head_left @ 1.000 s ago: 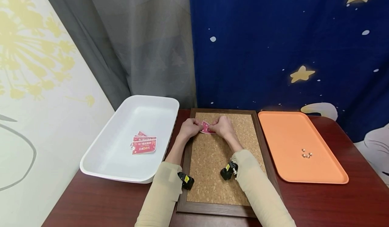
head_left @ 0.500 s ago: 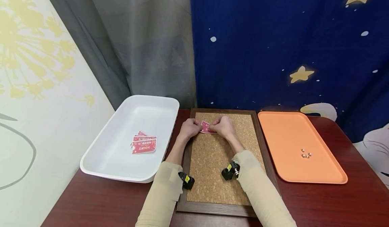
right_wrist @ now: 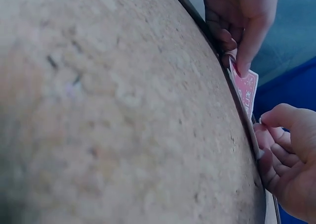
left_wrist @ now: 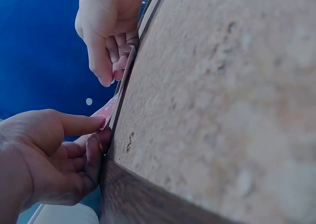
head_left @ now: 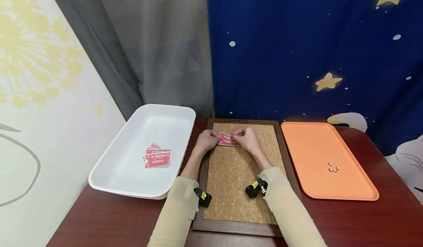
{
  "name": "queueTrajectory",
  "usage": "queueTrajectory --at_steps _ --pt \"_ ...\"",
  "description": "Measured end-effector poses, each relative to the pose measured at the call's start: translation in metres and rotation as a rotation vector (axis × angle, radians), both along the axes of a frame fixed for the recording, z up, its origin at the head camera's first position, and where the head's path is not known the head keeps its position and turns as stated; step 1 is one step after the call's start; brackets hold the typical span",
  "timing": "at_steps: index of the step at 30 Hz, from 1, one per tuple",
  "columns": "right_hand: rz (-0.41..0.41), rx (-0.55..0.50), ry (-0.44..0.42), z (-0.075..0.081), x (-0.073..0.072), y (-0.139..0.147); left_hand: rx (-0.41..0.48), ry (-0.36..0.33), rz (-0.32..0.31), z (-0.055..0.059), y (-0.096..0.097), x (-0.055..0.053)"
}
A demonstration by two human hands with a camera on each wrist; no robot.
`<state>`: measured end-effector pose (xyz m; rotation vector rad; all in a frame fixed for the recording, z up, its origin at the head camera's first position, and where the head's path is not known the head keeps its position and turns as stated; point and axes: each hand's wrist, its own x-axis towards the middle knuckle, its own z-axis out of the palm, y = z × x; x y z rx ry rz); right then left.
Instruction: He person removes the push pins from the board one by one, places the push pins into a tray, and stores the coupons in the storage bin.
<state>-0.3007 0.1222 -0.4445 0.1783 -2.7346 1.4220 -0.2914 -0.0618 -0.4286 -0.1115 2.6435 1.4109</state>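
A red printed coupon (head_left: 228,139) lies near the top left of the framed cork board (head_left: 241,181). My left hand (head_left: 207,141) pinches its left edge between thumb and fingers; the left wrist view shows this hand (left_wrist: 54,155) close up. At the coupon's right end, my right hand (head_left: 247,139) covers part of the print. In the right wrist view that hand (right_wrist: 291,155) pinches a small shiny thumbtack (right_wrist: 260,119) between thumb and index finger, while its other fingers touch the paper's edge. The tack is mostly hidden by the fingertips.
To the left stands a white basin (head_left: 132,177) with several red coupons (head_left: 158,158) in it. On the right, an orange tray (head_left: 327,140) holds several small metallic thumbtacks (head_left: 333,169). Both rest on the dark red table (head_left: 350,225), with curtains behind.
My right hand has shifted to the right along the coupon, so more of its print shows. The left hand stays at the left edge.
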Motion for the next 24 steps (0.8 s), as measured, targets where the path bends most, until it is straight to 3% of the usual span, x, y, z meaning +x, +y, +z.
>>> queueTrajectory --at_steps 9,17,24 --pt "0.062 -0.070 -0.004 0.008 0.007 0.007 0.073 -0.024 0.010 0.005 -0.002 0.008" --pt "0.085 -0.115 0.078 0.017 0.016 0.009 0.012 0.007 -0.024 0.010 -0.003 0.017" --pt "0.045 -0.164 0.045 0.023 0.027 0.021 -0.008 0.055 -0.049 0.020 -0.004 0.024"
